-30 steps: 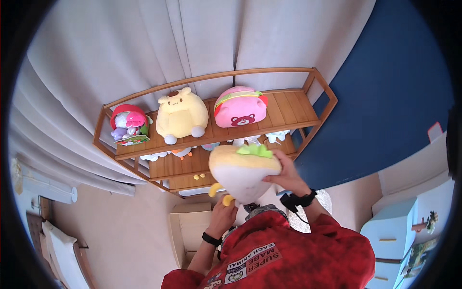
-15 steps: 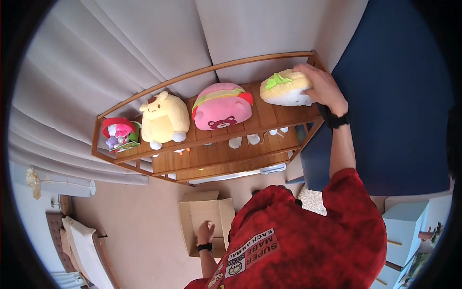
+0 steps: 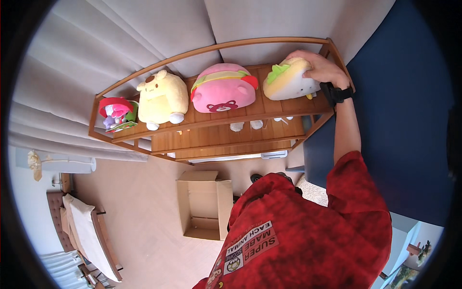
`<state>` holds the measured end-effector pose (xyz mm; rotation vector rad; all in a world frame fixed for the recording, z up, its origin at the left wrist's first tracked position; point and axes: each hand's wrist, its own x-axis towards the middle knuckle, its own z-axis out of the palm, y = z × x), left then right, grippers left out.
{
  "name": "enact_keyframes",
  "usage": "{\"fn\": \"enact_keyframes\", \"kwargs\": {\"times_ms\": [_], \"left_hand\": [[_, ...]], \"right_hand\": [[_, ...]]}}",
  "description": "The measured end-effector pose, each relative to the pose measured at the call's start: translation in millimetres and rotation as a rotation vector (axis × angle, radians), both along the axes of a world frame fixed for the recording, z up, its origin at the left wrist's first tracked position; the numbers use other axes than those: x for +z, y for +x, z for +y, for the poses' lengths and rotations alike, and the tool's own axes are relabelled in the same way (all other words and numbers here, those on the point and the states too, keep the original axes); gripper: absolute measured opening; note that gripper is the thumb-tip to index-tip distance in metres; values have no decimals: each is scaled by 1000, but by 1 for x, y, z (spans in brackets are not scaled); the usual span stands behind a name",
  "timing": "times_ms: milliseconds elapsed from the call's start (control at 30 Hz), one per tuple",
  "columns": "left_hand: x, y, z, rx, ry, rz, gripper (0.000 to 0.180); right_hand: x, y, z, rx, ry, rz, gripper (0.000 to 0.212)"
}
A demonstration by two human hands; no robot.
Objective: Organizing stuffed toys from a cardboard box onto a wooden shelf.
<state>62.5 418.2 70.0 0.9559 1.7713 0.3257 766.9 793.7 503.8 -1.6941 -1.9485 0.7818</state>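
Note:
At the right end of the wooden shelf's top board (image 3: 192, 117), my right hand (image 3: 321, 68) grips a yellow-and-white plush toy (image 3: 288, 83) with a green leafy piece. The fingers lie over its upper back and the thumb presses its white side; the toy tilts on the board. To its left sit a pink plush (image 3: 224, 89) with a bear-face patch, a pale yellow plush animal (image 3: 162, 101) and a small red, pink and green toy (image 3: 117, 113). My left hand is out of sight.
An open cardboard box (image 3: 202, 204) stands on the floor below the shelf. Lower boards hold partly hidden plush toys (image 3: 246, 125). Grey curtains (image 3: 130, 43) hang behind, a dark blue panel (image 3: 399, 115) rises at the right, and a bed (image 3: 91, 236) is at lower left.
My left hand has gone out of view from over the box. My right hand has tipped the yellow-and-white plush more steeply. The shelf appears higher in the picture.

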Motion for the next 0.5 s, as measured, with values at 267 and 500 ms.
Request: {"fn": "enact_keyframes", "kwargs": {"times_ms": [267, 500], "left_hand": [[-4, 14, -35, 344, -53, -268, 29], [39, 25, 3, 487, -157, -242, 29]], "right_hand": [[-2, -8, -2, -102, 17, -5, 73], [3, -4, -31, -194, 115, -95, 78]]}}
